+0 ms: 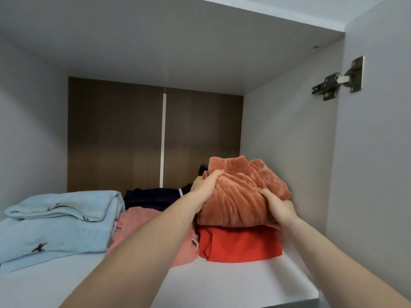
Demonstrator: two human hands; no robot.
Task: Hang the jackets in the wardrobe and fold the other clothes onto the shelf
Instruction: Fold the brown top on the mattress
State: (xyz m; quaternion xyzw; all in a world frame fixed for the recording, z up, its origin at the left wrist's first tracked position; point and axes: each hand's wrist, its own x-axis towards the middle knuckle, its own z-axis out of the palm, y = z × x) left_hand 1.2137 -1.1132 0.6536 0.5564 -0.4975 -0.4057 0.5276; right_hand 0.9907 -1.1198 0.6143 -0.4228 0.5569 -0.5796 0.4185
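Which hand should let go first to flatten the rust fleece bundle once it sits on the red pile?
Probably left. The left hand grips the rust fleece bundle near its top, so it can press down. The right hand holds its lower edge, just above the red pile.

This is a home, seen from inside a built-in wardrobe compartment. A pale grey laminate shelf [222, 285] carries household clothing in folded stacks: a light blue garment printed with small dark birds [57, 223], a pink top [142, 225], a dark navy piece [151, 197], a bright red one [240, 243] and a rust-orange plush bundle [242, 196]. A brown wood-grain back panel [115, 134] and a metal cabinet door hinge [340, 80] on the right wall mark fitted bedroom furniture.
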